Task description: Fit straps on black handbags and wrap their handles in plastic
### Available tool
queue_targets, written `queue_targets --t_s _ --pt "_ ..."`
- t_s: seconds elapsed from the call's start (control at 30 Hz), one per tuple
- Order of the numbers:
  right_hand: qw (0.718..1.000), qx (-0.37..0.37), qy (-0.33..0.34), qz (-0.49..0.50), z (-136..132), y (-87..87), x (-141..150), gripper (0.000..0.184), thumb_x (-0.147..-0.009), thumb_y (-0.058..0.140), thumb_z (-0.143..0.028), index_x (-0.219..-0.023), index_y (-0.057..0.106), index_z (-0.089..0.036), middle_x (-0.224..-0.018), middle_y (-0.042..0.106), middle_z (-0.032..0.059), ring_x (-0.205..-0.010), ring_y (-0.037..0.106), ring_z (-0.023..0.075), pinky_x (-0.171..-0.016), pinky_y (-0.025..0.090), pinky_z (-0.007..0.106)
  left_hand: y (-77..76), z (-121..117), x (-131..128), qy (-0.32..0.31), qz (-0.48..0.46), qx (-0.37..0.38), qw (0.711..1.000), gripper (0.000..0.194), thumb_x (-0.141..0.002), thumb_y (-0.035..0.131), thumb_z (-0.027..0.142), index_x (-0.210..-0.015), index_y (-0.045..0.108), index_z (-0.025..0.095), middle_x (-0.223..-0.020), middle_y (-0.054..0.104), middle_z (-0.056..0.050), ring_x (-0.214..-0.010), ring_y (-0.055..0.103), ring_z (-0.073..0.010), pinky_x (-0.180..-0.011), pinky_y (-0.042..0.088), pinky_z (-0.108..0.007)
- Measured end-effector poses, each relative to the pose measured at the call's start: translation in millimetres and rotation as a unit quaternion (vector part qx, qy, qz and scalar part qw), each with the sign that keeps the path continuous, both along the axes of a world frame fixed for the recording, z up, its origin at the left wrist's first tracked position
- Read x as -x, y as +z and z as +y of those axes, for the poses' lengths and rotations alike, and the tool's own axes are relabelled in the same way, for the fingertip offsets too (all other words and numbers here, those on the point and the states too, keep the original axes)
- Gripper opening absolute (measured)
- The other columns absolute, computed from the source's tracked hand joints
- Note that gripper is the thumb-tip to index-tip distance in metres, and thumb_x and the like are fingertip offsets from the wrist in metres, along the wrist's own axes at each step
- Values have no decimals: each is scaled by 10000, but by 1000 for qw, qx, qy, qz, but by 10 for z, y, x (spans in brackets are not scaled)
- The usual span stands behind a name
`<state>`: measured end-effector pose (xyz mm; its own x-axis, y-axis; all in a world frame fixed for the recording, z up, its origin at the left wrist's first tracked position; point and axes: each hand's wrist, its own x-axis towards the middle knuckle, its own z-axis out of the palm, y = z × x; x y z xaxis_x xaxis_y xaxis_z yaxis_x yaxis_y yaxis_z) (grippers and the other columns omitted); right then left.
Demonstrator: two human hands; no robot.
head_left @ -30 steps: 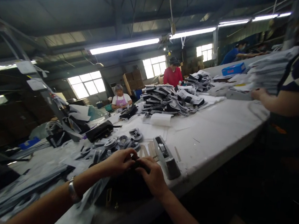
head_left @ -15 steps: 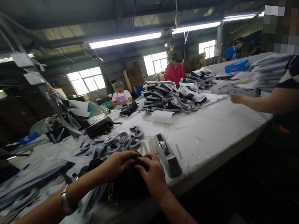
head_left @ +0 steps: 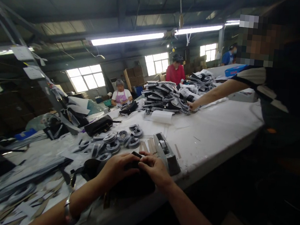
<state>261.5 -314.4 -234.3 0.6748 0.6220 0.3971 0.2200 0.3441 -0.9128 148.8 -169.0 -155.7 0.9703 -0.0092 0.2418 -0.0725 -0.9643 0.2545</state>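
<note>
I stand close by and watch two hands busy with a black bag (head_left: 139, 184). The bag sits on the near edge of the long white surface (head_left: 203, 139), right under the hands, and it is so dark that I can't make out much of its shape.

The left hand (head_left: 119, 166) is bent over the top of the bag, with its fingers on one side and its thumb on the other, pinching the top edge. The right hand (head_left: 156, 168) comes from the other side. Its thumb and fingers press close together at the same spot, and they seem to pinch a small bit of the bag, but I can't tell just which bit.

So the step in hand looks like small finger work at the top of the bag. I think the next move calls for the left hand to hold the bag steady while the right fingers work gently, so the bag doesn't slip or get bent.

A gray tape dispenser (head_left: 167, 153) stands just past the right hand, with flat brown strips (head_left: 149, 146) beside it. Wrapped rolls (head_left: 113, 146) lie beyond the left hand. Farther back, another worker's hand (head_left: 192, 106) touches a big pile of wrapped black things (head_left: 162, 97)
</note>
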Motion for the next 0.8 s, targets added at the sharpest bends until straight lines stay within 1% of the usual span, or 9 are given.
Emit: queue_targets --t_s 0.1,0.2,0.33,0.47,0.6,0.7,0.73,0.77,0.8 --pt "999 6 20 27 6 22 55 194 -788 751 -377 -725 742 -194 -1263 663 104 -1160 628 274 -998 479 420 -9 -47 41 23 -2 -29 999 273 -817 713 323 -1087 689 290 -1075 750 -17 -905 715 -227 -797 515 -290" --pt "998 13 2 58 -15 -46 74 248 -784 735 -419 -699 719 -187 -1263 653 115 -1146 632 277 -972 496 409 -18 -73 71 38 -18 -40 998 258 -825 697 351 -1076 695 291 -1060 754 -13 -896 718 -221 -783 511 -282" --pt "992 23 -74 97 -168 -300 38 284 -776 709 -464 -718 680 -187 -1252 627 138 -1113 634 293 -934 523 427 -47 -23 106 58 -26 -30 998 259 -816 706 380 -1055 708 280 -1028 765 -11 -897 721 -219 -794 520 -281" --pt "982 30 -125 139 -440 -560 -4 340 -775 678 -515 -745 648 -177 -1222 624 150 -937 702 278 -787 601 412 -79 39 139 61 -21 -15 998 259 -815 709 376 -1056 709 282 -1027 770 -8 -917 719 -219 -819 526 -282" --pt "970 42 -167 169 -633 -716 -60 350 -781 662 -519 -722 635 -175 -1181 653 140 -785 736 248 -689 635 388 -94 48 136 56 -26 -6 998 276 -813 712 385 -1067 704 278 -1043 766 -10 -930 717 -220 -846 528 -296" --pt "967 52 -194 158 -691 -787 -104 322 -790 649 -491 -716 640 -178 -1052 707 132 -715 739 260 -636 639 405 -97 44 130 51 -28 7 998 281 -822 704 378 -1081 697 270 -1060 761 -17 -949 712 -224 -859 528 -308" --pt "966 57 -206 145 -703 -796 -109 297 -791 649 -472 -732 649 -181 -1001 720 128 -719 736 273 -648 636 432 -99 44 131 51 -27 11 998 277 -826 701 372 -1083 695 270 -1065 759 -17 -954 711 -225 -862 528 -312" --pt "965 60 -222 130 -714 -793 -104 261 -792 651 -445 -771 663 -185 -974 725 123 -758 730 292 -697 626 473 -100 45 134 52 -25 15 998 273 -829 698 368 -1083 694 270 -1067 758 -17 -960 709 -226 -866 527 -316" --pt "962 61 -239 115 -721 -776 -90 222 -792 656 -410 -832 680 -193 -991 724 119 -838 718 312 -790 598 521 -101 45 138 54 -22 19 998 270 -831 696 367 -1083 694 271 -1070 756 -17 -967 706 -227 -872 526 -319"
